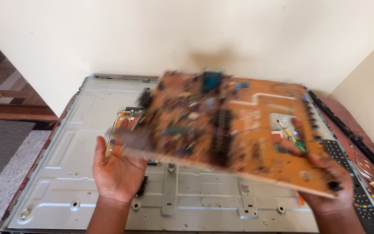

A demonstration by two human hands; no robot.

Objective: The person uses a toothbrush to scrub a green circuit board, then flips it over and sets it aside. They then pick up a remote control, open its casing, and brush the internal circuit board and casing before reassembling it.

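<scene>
Large brown circuit board (pixel 234 125), motion-blurred, held above grey metal back panel (pixel 66 173). Left hand (pixel 117 171) grips left edge; right hand (pixel 325 177) grips right corner plus small screwdriver (pixel 291 138).

We see the circuit board (pixel 230 125) motion-blurred, its parts unreadable; it hides much of the metal back panel (pixel 66 173), whose bottom edge is cropped.

No packages, labels, signs or lit screens in view
</scene>
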